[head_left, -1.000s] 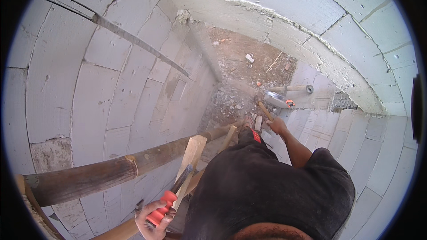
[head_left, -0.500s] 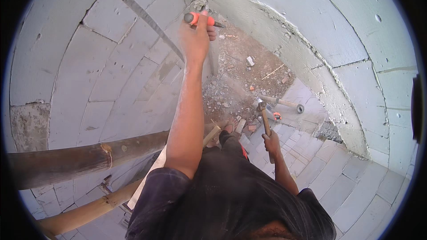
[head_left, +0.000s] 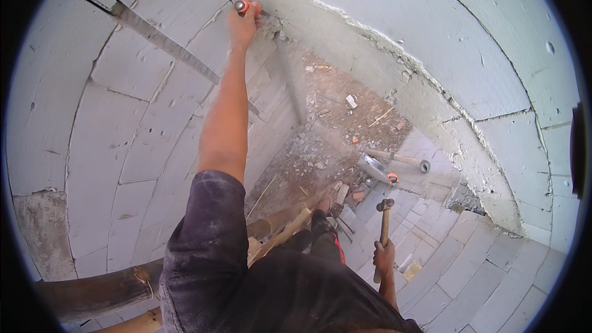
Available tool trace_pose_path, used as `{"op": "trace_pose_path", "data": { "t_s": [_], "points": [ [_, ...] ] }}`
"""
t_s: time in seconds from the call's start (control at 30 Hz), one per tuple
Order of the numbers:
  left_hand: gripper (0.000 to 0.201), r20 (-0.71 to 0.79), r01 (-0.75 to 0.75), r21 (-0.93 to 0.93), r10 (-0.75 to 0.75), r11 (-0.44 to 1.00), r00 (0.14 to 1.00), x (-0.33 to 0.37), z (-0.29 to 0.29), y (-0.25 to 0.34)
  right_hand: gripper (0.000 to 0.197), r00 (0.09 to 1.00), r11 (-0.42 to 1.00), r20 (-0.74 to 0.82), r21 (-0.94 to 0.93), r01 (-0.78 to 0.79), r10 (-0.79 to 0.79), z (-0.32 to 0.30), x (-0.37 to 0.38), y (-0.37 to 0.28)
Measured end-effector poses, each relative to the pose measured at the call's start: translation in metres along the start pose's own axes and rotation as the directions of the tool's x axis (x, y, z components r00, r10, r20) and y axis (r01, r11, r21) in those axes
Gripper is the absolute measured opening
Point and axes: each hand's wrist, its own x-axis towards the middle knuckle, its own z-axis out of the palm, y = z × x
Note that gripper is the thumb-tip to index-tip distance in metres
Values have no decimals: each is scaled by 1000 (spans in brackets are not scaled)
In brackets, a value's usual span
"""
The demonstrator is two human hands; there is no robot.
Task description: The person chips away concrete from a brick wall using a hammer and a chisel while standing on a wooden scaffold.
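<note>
My left hand (head_left: 243,26), raised on a stretched arm, is closed around a chisel (head_left: 246,7) with an orange grip and a rounded metal striking end. The chisel's tip points at a broken, rough patch (head_left: 273,26) in the corner where the block wall (head_left: 123,148) meets the plastered beam (head_left: 345,43). Lower down on the right, my right hand (head_left: 384,258) grips a hammer (head_left: 385,222) by its wooden handle, head up. The hammer is well apart from the chisel.
Wooden poles (head_left: 98,290) cross at the lower left and beneath me. A flat metal strip (head_left: 166,44) slants along the left wall. Below lie rubble (head_left: 314,148), a long-handled tool (head_left: 401,158) and a metal-bladed tool with an orange handle (head_left: 374,168).
My left hand has moved up and left with the chisel, to the corner. The hammer in my right hand has dropped lower and slightly right. The view has shifted.
</note>
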Motion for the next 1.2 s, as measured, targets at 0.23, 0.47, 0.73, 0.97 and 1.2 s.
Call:
{"op": "trace_pose_path", "data": {
  "t_s": [0.23, 0.47, 0.73, 0.97, 1.2],
  "points": [
    [25, 17, 21, -72, -20, 997, 1000, -2, -23, -14, 17, 970, 968, 34, -65, 244, -242, 21, 15, -76],
    [23, 41, -3, -173, 10, 985, 999, -8, -28, -28, 29, 780, 774, 102, -98, 625, -617, 60, 18, -258],
    [25, 75, 63, 135, -74, 989, 994, -4, -27, -29, 34, 513, 495, 218, -134, 858, -830, 89, 3, -399],
    [42, 47, -169, 616, 178, 769, 983, 26, -17, -17, 35, 192, 155, 107, -281, 947, -976, 107, -41, -510],
    [41, 80, -189, 554, 173, 811, 982, 25, -4, -12, 34, -92, -104, 53, -306, 946, -994, 148, 5, -563]
  ]
}}
